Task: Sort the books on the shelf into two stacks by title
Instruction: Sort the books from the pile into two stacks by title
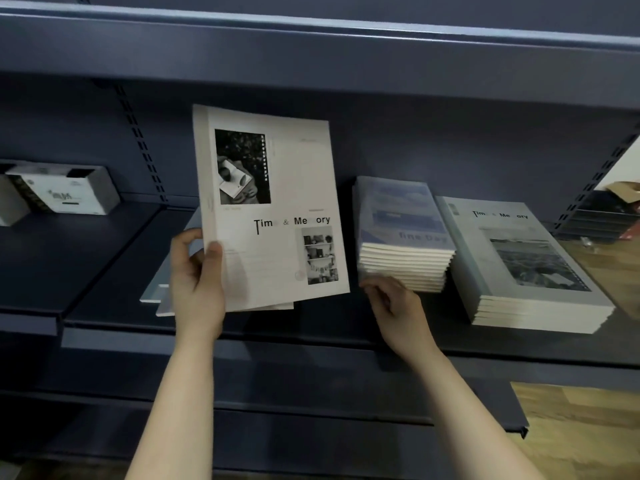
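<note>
My left hand (pixel 197 282) grips the lower left edge of a white "Time & Memory" book (pixel 277 209), thumb on the cover, and holds it upright above the dark blue shelf (pixel 242 334). More books (pixel 157 292) lie flat behind it, mostly hidden. To the right a stack of blue "fine Day" books (pixel 403 233) stands beside a stack of grey "Time & Memory" books (pixel 526 265). My right hand (pixel 394 303) hovers with loosely curled fingers at the front lower corner of the blue stack and holds nothing.
A white and grey box (pixel 65 190) sits on the neighbouring shelf section at the left. The upper shelf (pixel 311 53) overhangs the books. Slotted uprights run up the back panel. Wooden floor (pixel 588 427) and cardboard show at the right.
</note>
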Available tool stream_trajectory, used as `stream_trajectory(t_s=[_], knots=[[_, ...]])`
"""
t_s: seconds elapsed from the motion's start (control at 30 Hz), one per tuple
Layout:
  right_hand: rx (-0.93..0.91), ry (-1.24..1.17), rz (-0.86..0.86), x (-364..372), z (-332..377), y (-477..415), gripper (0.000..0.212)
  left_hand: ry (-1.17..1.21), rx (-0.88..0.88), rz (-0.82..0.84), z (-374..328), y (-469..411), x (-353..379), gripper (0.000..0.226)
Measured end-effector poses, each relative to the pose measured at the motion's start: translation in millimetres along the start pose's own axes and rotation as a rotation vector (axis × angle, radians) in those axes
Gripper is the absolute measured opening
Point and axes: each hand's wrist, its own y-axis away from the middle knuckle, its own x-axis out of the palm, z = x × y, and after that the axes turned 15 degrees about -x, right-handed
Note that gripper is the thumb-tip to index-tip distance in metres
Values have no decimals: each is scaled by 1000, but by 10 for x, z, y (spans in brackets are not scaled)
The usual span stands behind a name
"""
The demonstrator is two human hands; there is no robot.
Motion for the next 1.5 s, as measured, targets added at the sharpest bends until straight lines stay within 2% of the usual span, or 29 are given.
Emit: stream_trajectory(t_s=[0.13,0.2,0.43,0.6,0.73,1.07,1.2,1.4,1.5], knots=[[260,-404,-170,-193,158,-55,25,42,35,60,-25,165,239,23],[312,-515,-240,-362,213,-69,24,53,60,96,-46,258,400,22],[238,-548,-349,-888,122,-17,18,51,97,235,-50,628,1011,14],[255,-538,-461,-1243,-119,140,24,31,97,319,-2,845,1400,25],[263,-493,-569,-1519,-261,195,22,-29,72,416,-18,1013,1633,18],[371,-404,-672,-2185,-689,266,21,-572,275,505,345,1053,1970,21],[434,-285,-634,-2351,-868,274,21,-720,349,541,543,1095,2056,17],[391,203,-479,-2367,-1061,282,8,-780,444,507,593,1082,2124,12],[389,322,-396,-2333,-1170,319,6,-788,460,494,603,1098,2125,10]])
